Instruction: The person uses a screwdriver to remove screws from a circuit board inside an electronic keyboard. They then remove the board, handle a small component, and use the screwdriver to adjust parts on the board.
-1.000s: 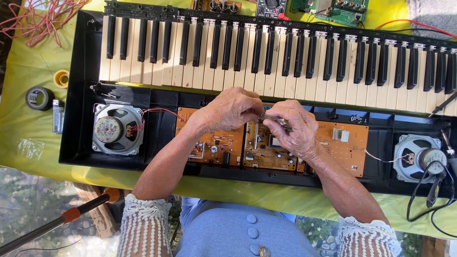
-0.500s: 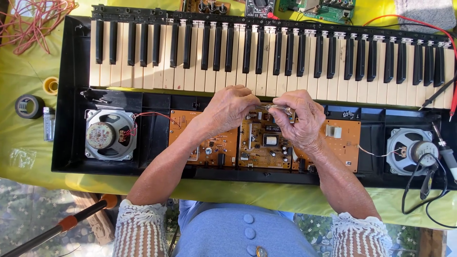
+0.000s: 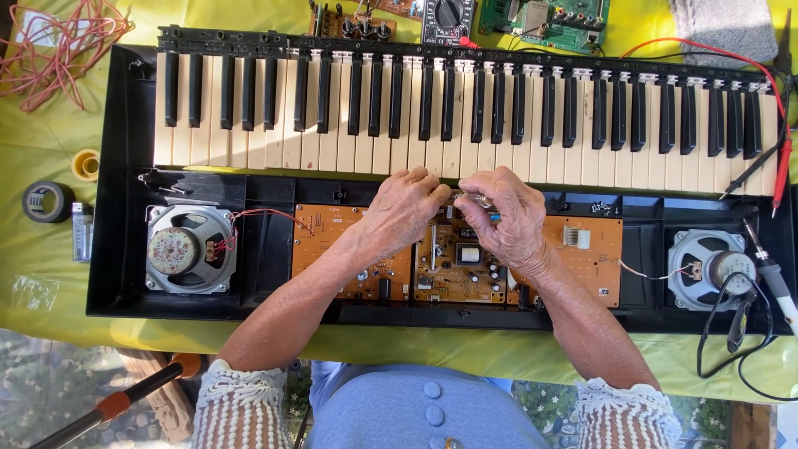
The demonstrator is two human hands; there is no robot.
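Middle of orange boards (image 3: 332, 241) hidden under left hand (image 3: 403, 208) and right hand (image 3: 507, 220). Small metal part (image 3: 475, 199) pinched between fingertips; kind too small to tell, mostly covered. Meter (image 3: 449, 15), green board (image 3: 565, 21), grey cloth (image 3: 723, 25) cut off by top edge. Red wire bundle (image 3: 50, 50) cut off at left edge. Orange-handled tool (image 3: 116, 403) cut off at bottom edge. Cable (image 3: 748, 366) cut off at right edge.

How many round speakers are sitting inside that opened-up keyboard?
2. The left speaker sits at the left end of the case, the right speaker at the right end, either side of the orange circuit boards. None seems hidden.
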